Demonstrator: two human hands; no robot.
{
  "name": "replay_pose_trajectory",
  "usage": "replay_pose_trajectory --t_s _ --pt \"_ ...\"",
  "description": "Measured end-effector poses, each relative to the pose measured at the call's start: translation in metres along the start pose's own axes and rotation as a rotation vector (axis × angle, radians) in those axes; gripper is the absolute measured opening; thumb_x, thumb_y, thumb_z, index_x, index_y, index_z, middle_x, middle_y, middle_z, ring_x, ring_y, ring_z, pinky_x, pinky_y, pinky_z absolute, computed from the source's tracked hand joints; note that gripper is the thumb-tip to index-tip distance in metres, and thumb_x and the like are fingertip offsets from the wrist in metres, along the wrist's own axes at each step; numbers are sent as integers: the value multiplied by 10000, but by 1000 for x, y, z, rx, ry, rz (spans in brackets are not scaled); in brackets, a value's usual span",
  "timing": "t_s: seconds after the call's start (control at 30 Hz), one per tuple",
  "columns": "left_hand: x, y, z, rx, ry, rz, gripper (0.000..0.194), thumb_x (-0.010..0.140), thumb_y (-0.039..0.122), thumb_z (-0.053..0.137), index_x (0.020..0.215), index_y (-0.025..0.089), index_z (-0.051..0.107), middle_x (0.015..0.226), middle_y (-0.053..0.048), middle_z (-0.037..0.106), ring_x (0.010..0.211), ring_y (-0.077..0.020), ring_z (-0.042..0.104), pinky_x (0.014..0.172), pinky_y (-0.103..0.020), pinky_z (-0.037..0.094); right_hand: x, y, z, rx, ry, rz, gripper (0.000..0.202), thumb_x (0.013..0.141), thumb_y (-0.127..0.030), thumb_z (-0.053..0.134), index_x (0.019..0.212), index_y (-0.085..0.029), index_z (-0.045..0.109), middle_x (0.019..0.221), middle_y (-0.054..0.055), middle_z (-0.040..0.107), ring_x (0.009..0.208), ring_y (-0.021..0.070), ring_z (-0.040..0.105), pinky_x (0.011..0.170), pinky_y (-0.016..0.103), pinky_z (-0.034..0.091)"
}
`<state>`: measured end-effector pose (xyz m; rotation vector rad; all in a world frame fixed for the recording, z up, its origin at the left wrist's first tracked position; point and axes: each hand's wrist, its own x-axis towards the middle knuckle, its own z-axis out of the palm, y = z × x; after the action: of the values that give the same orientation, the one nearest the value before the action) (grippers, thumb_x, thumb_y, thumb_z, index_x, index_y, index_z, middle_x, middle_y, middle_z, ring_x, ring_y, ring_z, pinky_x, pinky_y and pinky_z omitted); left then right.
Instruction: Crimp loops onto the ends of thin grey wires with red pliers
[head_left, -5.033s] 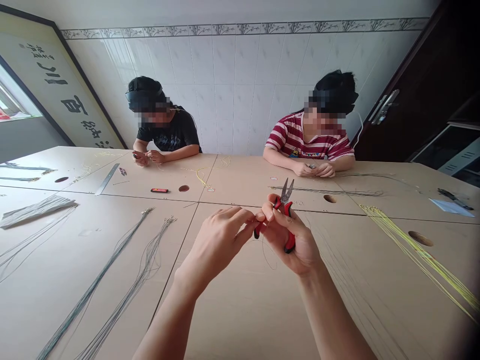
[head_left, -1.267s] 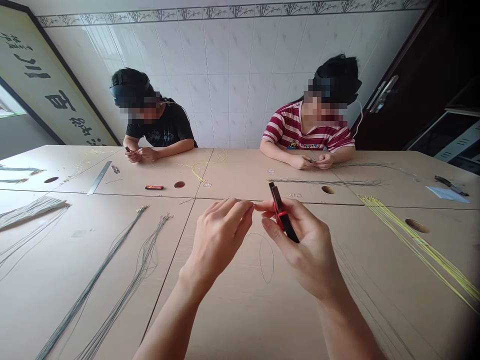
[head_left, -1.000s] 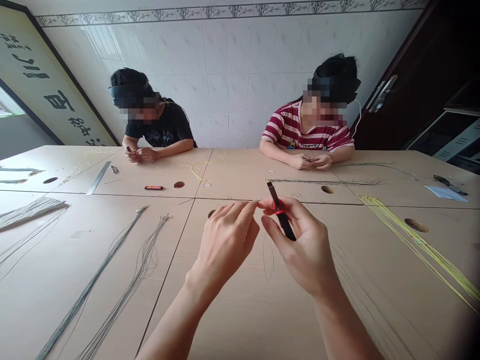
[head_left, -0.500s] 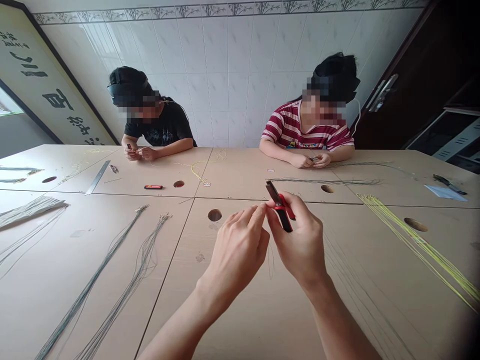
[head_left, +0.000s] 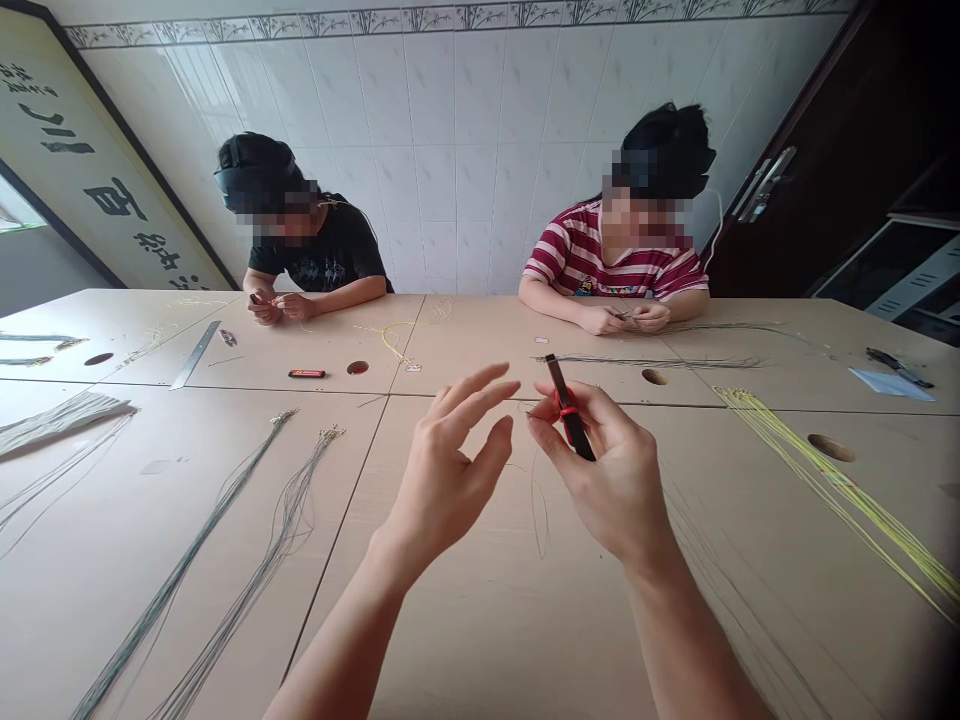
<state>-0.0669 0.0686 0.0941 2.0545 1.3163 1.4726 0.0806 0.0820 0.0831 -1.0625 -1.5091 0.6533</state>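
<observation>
My left hand is raised over the table with its fingers spread and holds nothing. Beside it, a short gap away, my right hand is closed around a slim black-and-red hand tool; its exact kind is not clear. The tool's dark end points up and away from me. A thin thread-like cord hangs or lies in a loop below the right fingertips, and a fine end shows at the thumb and index finger. Whether the fingers pinch it is hard to make out.
Bundles of grey-green cords lie left, a yellow cord bundle right. Across the table two people work with their hands. A ruler, a red-black lighter-like object, pliers and round holes are also there.
My left hand has come away from the right fingertips, moved left and spread its fingers. My right hand has shifted slightly right and turned the tool more upright.
</observation>
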Motion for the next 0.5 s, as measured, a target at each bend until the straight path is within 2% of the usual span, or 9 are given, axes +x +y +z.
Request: replay_pose_trajectory --t_s 0.17,0.3,0.5 --pt "3 -2 -3 -156 -83 -52 290 888 117 550 1099 257 692 1149 -23 720 722 -99 625 674 -264 524 -2 -2 -1 31 -33 -20 197 853 -250 648 1048 -260 631 827 -15 677 802 150 655 771 303 549" --pt "3 -6 -3 -170 -116 -110 249 900 169 563 1101 247 687 989 -12 756 749 -113 634 670 -254 525 -4 -3 -1 32 -42 -18 199 856 -253 654 1053 -271 633 829 -21 678 804 143 658 753 282 548" --pt "4 -11 -2 -203 -117 -201 99 882 230 613 899 204 707 850 -28 742 789 -155 680 709 -287 549 -4 -4 -2 -3 -15 -29 172 859 -252 640 1030 -257 634 843 -10 696 785 145 672 728 277 566"
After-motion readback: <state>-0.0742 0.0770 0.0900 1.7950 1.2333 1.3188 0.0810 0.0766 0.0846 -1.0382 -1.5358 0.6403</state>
